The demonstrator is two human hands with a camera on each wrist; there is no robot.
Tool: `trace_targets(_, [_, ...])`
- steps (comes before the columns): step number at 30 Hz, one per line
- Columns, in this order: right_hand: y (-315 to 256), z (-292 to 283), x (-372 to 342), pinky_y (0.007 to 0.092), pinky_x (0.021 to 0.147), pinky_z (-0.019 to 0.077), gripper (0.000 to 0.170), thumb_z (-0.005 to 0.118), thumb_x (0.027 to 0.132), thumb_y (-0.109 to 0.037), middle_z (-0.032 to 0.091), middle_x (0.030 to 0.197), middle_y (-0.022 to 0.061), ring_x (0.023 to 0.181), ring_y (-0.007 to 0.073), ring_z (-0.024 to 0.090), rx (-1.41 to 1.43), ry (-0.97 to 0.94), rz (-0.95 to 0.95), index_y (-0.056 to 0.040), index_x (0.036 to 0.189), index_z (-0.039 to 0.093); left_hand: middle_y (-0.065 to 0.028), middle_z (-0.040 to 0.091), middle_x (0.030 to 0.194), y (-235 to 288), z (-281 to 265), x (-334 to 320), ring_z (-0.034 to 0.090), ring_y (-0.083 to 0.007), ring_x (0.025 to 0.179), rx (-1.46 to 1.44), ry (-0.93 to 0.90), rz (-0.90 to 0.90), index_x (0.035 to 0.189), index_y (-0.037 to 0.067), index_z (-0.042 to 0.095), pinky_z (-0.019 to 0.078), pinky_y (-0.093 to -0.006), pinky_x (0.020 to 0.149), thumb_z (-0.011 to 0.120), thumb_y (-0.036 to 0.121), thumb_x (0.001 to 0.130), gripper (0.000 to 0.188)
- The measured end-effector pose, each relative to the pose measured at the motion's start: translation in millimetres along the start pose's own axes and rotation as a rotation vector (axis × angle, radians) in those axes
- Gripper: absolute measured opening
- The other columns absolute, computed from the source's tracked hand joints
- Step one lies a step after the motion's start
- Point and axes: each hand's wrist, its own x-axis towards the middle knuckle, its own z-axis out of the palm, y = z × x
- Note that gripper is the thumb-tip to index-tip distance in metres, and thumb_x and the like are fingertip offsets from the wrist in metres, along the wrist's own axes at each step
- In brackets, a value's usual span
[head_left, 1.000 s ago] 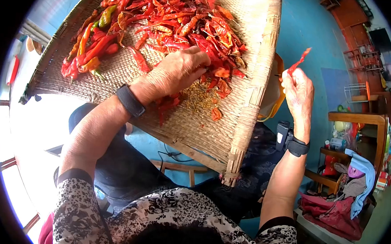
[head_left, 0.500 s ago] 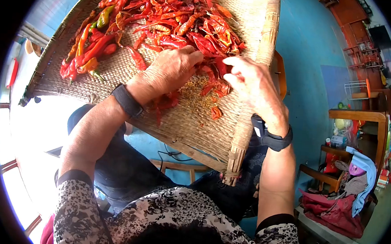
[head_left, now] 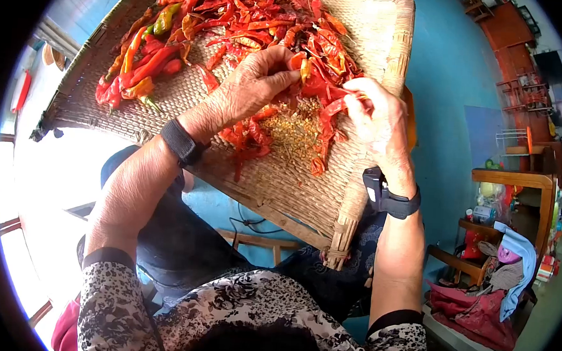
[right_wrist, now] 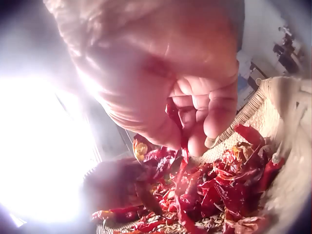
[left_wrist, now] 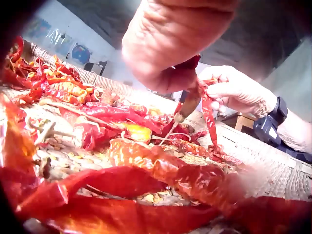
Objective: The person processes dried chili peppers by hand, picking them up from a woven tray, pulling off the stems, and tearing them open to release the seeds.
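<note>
Close by the held pepper [head_left: 323, 89], seeds [head_left: 294, 138].

In the tray [head_left: 399, 51], the pepper heap [head_left: 258, 23] lies behind the seeds [head_left: 296, 134]; right of it stands a chair [head_left: 512, 179].

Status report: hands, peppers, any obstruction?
Left hand pinching a pepper; right hand pinching a red strip. Loose seeds on woven tray. No visible obstruction.

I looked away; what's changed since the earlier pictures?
The right hand came in from beyond the tray's right rim to beside the left hand, and now pinches a red pepper strip. The left hand, holding a pepper, stays over the tray; the plump peppers lie as before.
</note>
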Motion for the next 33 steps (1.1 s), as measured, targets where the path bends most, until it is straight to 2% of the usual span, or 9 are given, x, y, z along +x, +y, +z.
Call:
trace_targets(2, [6,-6,-2,0.0252,0.057,0.0466,0.012,0.064,0.091,-0.005,0.064,0.074,0.0042,0.063,0.0081,0.058,0.124,0.087,0.047,-0.0030,0.102,0.065,0.0003,0.061,0.090,-8,-2,4,0.064,-0.0078,0.085,0.062,0.006,0.006,0.109,0.007,0.056,0.0467,-0.0218,0.065,0.052,0.017,0.104,0.013])
trace_targets(10, [29,-56,-20,0.0227,0.060,0.0508,0.021,0.067,0.095,-0.016,0.068,0.084,0.0032,0.066,0.0078,0.061,0.283,0.271,0.302,-0.0012,0.110,0.065,0.0002,0.060,0.089,-15,4,10,0.062,-0.0087,0.077,0.105,-0.029,-0.110,0.119,0.003,0.055,0.0514,-0.0235,0.068,0.052,0.012,0.102,0.019])
trace_targets(16, [76,-87,-37,0.0266,0.062,0.0504,0.021,0.065,0.097,-0.020,0.069,0.085,0.0037,0.069,0.0074,0.059,0.004,0.502,0.283,-0.0016,0.105,0.067,0.0009,0.058,0.091,-25,4,14,0.059,-0.0082,0.080,0.019,-0.109,-0.019,0.114,0.005,0.056,0.0543,-0.0256,0.075,0.048,0.001,0.100,0.017])
trace_targets(20, [78,-89,-37,0.0423,0.071,0.0507,0.018,0.064,0.093,-0.022,0.067,0.085,0.0161,0.081,0.0346,0.066,-0.498,0.151,0.296,-0.0058,0.099,0.068,-0.0006,0.060,0.091,-15,7,12,0.061,-0.0092,0.081,0.053,-0.140,-0.086,0.110,0.005,0.056,0.0554,-0.0267,0.078,0.047,0.000,0.099,0.015])
trace_targets(23, [74,-84,-31,0.0438,0.074,0.0518,0.020,0.065,0.093,-0.021,0.067,0.085,0.0168,0.082,0.0362,0.066,-0.622,0.076,0.403,-0.0067,0.106,0.068,-0.0014,0.061,0.092,-19,8,14,0.062,-0.0096,0.083,0.055,-0.147,-0.084,0.109,0.005,0.056,0.0555,-0.0268,0.078,0.052,0.003,0.100,0.010])
trace_targets(26, [70,-73,-24,0.0407,0.073,0.0540,0.026,0.067,0.092,-0.020,0.070,0.085,0.0157,0.077,0.0316,0.067,-0.819,0.333,0.114,-0.0062,0.114,0.066,-0.0012,0.062,0.092,-23,8,13,0.063,-0.0093,0.085,0.068,-0.148,-0.045,0.108,0.005,0.057,0.0556,-0.0261,0.076,0.058,0.008,0.100,0.009])
trace_targets(28, [43,-63,-15,0.0351,0.071,0.0549,0.031,0.068,0.092,-0.018,0.072,0.086,0.0126,0.074,0.0230,0.068,-0.159,0.218,0.116,-0.0043,0.119,0.064,-0.0008,0.062,0.092,-21,8,11,0.063,-0.0089,0.085,0.076,-0.137,-0.032,0.107,0.004,0.057,0.0556,-0.0255,0.076,0.061,0.011,0.099,0.011])
trace_targets(29, [29,-54,-13,0.0291,0.069,0.0538,0.032,0.070,0.092,-0.018,0.072,0.087,0.0100,0.074,0.0146,0.066,-0.064,0.111,0.108,-0.0029,0.119,0.064,-0.0002,0.062,0.093,-20,8,10,0.063,-0.0082,0.085,0.153,-0.116,0.000,0.106,0.005,0.057,0.0556,-0.0245,0.075,0.061,0.011,0.099,0.011])
trace_targets(33, [-22,-5,-12,0.0279,0.058,0.0507,0.037,0.075,0.087,-0.015,0.066,0.080,0.0044,0.068,0.0103,0.062,0.198,-0.237,0.079,-0.0033,0.119,0.062,0.0008,0.063,0.091,-11,14,5,0.063,-0.0065,0.081,0.107,-0.099,-0.029,0.103,0.005,0.059,0.0560,-0.0218,0.070,0.065,0.015,0.097,0.013])
